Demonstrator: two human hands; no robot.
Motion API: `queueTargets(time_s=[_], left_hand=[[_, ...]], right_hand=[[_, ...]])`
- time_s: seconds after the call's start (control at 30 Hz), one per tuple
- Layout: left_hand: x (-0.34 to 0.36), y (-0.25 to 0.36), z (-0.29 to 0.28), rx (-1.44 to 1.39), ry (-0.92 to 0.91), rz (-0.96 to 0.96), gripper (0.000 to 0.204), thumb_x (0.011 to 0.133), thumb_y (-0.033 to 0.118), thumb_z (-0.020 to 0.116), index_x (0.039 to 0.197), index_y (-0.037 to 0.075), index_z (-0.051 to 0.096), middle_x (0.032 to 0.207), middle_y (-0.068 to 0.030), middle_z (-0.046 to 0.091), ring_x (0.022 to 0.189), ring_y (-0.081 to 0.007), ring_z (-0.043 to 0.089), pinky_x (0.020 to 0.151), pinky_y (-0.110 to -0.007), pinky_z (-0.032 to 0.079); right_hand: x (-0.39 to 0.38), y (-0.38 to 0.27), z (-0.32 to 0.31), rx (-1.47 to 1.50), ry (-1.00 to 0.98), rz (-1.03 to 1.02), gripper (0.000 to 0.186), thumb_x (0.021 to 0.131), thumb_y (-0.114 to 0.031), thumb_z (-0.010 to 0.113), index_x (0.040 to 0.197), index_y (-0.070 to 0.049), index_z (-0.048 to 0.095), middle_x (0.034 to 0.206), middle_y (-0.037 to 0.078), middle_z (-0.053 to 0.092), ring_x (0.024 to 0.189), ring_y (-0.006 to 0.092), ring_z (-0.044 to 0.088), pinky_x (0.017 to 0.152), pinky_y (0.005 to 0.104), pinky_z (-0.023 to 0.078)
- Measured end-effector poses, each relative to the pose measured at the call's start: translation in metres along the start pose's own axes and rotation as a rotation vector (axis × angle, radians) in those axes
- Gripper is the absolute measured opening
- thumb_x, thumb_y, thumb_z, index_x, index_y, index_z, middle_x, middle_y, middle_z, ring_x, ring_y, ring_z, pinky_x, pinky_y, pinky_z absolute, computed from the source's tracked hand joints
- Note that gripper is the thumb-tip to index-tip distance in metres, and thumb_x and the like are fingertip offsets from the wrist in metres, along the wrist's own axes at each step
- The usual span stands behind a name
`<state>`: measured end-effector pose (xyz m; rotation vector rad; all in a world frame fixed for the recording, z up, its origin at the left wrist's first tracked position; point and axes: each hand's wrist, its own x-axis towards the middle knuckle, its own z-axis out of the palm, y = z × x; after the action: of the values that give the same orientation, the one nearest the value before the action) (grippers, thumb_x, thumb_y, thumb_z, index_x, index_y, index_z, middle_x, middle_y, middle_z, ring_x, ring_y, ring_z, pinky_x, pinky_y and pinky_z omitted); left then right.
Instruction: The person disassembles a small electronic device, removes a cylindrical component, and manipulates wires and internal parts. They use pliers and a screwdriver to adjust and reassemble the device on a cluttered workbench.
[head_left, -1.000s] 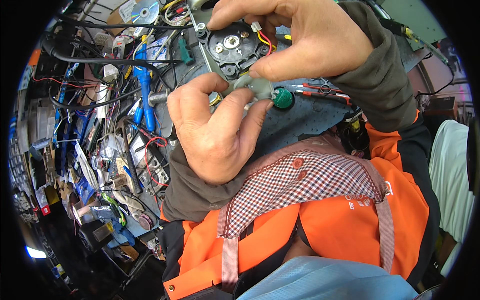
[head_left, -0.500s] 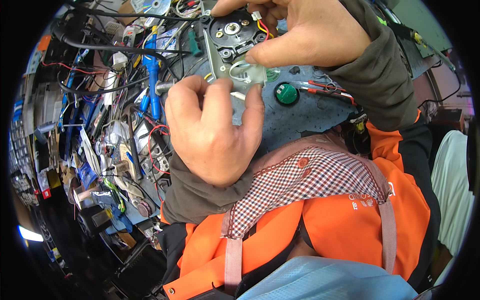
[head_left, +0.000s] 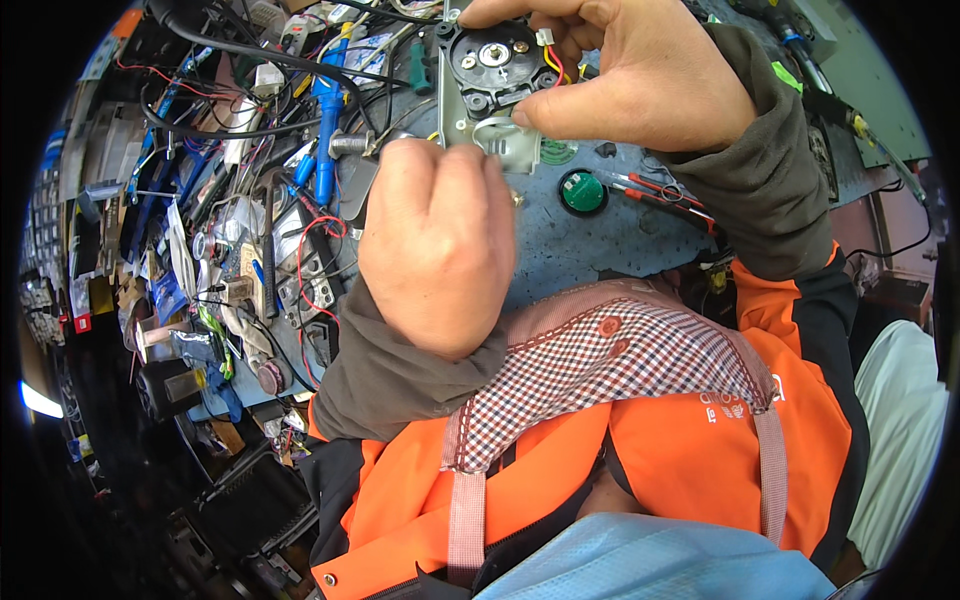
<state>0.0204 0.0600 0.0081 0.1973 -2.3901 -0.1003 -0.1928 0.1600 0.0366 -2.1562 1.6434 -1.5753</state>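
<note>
My right hand (head_left: 650,85) grips a round black motor housing (head_left: 480,82), thumb on the near side and a finger over the far rim. A metal shaft shows at the housing's centre, and red and yellow wires with a white plug (head_left: 545,37) rise beside it. The housing sits on a pale plastic bracket (head_left: 520,153) with a loop at its near end. Just nearer to me, my left hand (head_left: 432,245) is closed, fingers drawn together and pointing down by the bracket. Its fingertips, and whatever they may hold, are hidden beneath the hand.
A round green circuit board in a black ring (head_left: 583,191) lies right of my left hand, beside red-handled tools (head_left: 665,195). At left are a blue soldering tool (head_left: 328,135), a green-handled tool (head_left: 420,68), black cables (head_left: 260,95) and heaped parts.
My left hand's fingers, earlier spread with the thumb apart near a small white piece, are now drawn together. The right hand keeps its hold on the motor housing. The view has shifted slightly.
</note>
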Motion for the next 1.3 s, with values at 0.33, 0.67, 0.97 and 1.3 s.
queueTargets(time_s=[0.33, 0.67, 0.97, 1.3], left_hand=[[0.003, -0.007, -0.015, -0.148, 0.045, -0.236, 0.017, 0.094, -0.005, 0.069, 0.11, -0.001, 0.066, 0.092, -0.0185, 0.068, 0.078, -0.036, 0.069, 0.069, -0.039, 0.056], [0.01, -0.023, -0.012, -0.408, 0.033, 0.264, 0.031, 0.072, -0.013, 0.068, 0.101, -0.003, 0.07, 0.096, -0.0187, 0.071, 0.079, -0.0336, 0.07, 0.069, -0.038, 0.057], [0.004, -0.04, 0.008, -0.504, 0.044, 0.325, 0.035, 0.071, -0.01, 0.071, 0.105, 0.0, 0.069, 0.095, -0.0167, 0.072, 0.073, -0.0294, 0.067, 0.063, -0.036, 0.048], [-0.003, -0.046, 0.023, -0.556, 0.076, 0.322, 0.035, 0.066, -0.007, 0.074, 0.099, 0.005, 0.069, 0.1, -0.0108, 0.072, 0.067, -0.0259, 0.057, 0.058, -0.036, 0.045]], right_hand=[[-0.001, -0.001, -0.001, 0.07, 0.005, 0.107, 0.052, 0.075, -0.007, 0.082, 0.122, 0.009, 0.066, 0.096, 0.01, 0.066, 0.074, 0.0111, 0.06, 0.063, 0.0278, 0.052], [0.004, -0.037, -0.004, -0.085, -0.033, 0.158, 0.051, 0.076, -0.006, 0.081, 0.122, 0.009, 0.067, 0.097, 0.012, 0.069, 0.074, 0.0131, 0.063, 0.065, 0.0284, 0.055], [0.008, -0.044, -0.005, -0.181, -0.06, 0.109, 0.05, 0.075, -0.007, 0.08, 0.12, 0.009, 0.067, 0.099, 0.016, 0.07, 0.071, 0.0181, 0.066, 0.064, 0.0306, 0.056], [0.002, -0.003, 0.002, -0.182, 0.072, -0.24, 0.045, 0.073, -0.007, 0.082, 0.114, 0.007, 0.069, 0.098, 0.016, 0.071, 0.072, 0.0194, 0.066, 0.063, 0.0302, 0.056]])
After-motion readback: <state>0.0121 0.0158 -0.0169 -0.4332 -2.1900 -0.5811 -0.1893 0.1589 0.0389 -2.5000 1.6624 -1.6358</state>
